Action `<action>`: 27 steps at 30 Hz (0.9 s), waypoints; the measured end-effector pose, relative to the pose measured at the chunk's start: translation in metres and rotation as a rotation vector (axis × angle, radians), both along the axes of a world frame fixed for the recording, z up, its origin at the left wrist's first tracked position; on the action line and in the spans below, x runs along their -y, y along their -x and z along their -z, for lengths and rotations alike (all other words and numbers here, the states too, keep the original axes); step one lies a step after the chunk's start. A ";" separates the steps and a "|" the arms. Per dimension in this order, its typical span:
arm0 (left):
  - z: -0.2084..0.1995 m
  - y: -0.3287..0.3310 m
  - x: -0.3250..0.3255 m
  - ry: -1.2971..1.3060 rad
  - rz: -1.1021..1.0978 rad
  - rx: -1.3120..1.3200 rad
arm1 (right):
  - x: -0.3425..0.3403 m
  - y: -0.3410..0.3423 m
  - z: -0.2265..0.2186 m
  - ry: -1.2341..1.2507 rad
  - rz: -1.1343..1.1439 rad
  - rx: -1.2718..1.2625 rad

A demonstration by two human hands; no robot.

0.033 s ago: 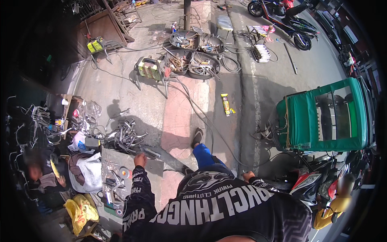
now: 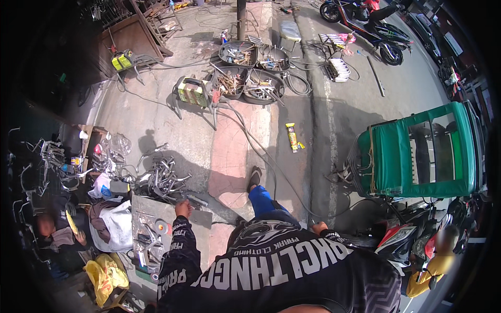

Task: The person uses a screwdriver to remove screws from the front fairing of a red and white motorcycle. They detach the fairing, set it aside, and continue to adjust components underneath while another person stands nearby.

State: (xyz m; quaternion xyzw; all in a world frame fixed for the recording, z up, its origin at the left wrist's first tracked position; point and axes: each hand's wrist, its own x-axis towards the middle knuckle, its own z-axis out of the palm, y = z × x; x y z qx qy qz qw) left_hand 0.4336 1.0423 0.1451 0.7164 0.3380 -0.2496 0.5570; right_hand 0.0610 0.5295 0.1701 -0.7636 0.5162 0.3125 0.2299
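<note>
My left hand (image 2: 183, 209) is closed over the edge of a worn grey board (image 2: 198, 218). A slim metal piece (image 2: 198, 200) lies right beside its fingers; whether they grip it, or anything, I cannot make out. Just beyond is a heap of bent metal levers or pedals (image 2: 166, 175). On the board's left part lie loose metal parts (image 2: 148, 242) and a round tape-like roll (image 2: 162, 226). My right hand (image 2: 319, 227) is at my right side, fingers curled, with a small tip showing at them; the thing itself is too small to name.
Tool-filled black trays (image 2: 263, 86) and a welding machine (image 2: 191, 91) on a stand are ahead. A cable (image 2: 261, 147) crosses the pavement. A green-covered sidecar (image 2: 396, 156) and parked motorcycles (image 2: 396, 235) stand right. A seated person (image 2: 65, 232) is at left, another (image 2: 430, 271) at right.
My left hand has shifted very slightly toward me and to the right. Otherwise the scene looks the same.
</note>
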 end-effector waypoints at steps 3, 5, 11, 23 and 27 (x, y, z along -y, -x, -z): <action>0.014 0.000 0.040 -0.002 0.049 -0.183 | -0.005 -0.081 0.013 0.084 -0.012 0.075; 0.028 0.011 0.061 -0.170 0.322 -0.169 | 0.004 -0.156 0.012 -0.303 0.433 0.184; 0.037 -0.075 0.100 -0.236 0.639 -0.006 | 0.060 -0.360 -0.034 -0.412 0.215 0.438; 0.021 -0.359 0.148 0.109 0.235 -0.276 | 0.097 -0.485 -0.030 -0.018 0.126 0.225; 0.015 -0.416 0.169 0.067 0.552 -0.267 | 0.083 -0.496 -0.021 0.079 0.141 0.169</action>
